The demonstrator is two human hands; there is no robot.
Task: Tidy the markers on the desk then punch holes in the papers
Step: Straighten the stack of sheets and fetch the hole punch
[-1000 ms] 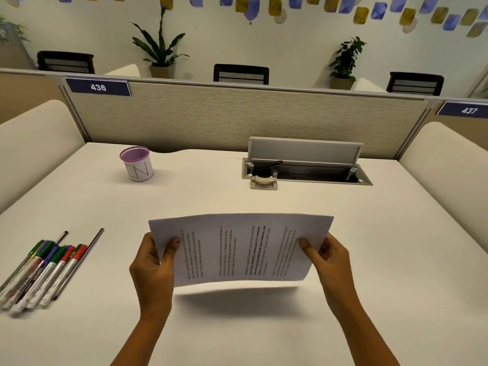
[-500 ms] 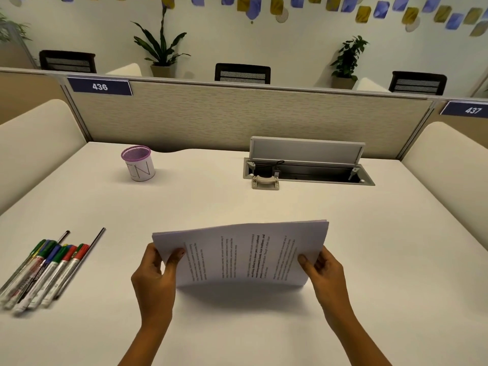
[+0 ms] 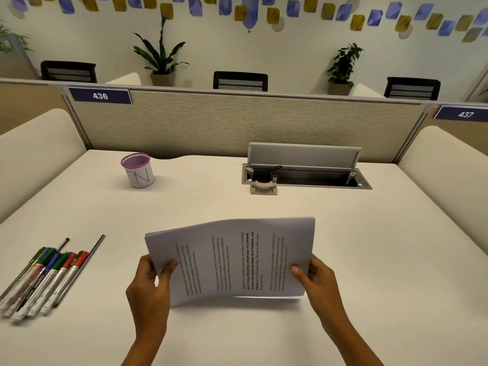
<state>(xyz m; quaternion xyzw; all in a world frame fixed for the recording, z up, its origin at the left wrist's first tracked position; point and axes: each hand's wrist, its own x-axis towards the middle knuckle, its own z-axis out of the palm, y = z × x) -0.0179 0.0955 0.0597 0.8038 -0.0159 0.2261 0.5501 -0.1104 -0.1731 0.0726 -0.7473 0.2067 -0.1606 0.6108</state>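
Note:
A thin stack of printed papers [image 3: 232, 260] stands tilted on the white desk [image 3: 369, 260], its lower edge down near the surface. My left hand [image 3: 150, 283] grips the stack's left edge with the thumb on the front. At the right edge, my right hand [image 3: 314, 281] pinches the stack the same way. Several markers [image 3: 50, 276] with green, blue and red caps lie side by side at the desk's left, with two thin dark pens beside them. No hole punch is in view.
A purple mesh pen cup [image 3: 138, 173] with a white paper label stands at the back left. An open cable hatch [image 3: 303, 173] with its lid raised sits at the back centre. A fabric partition [image 3: 237, 122] closes the far edge; cream side panels flank the desk.
Both hands have lowered the papers toward the desk and tipped the stack back; its lower edge now sits close to the surface. The markers and cup have not moved.

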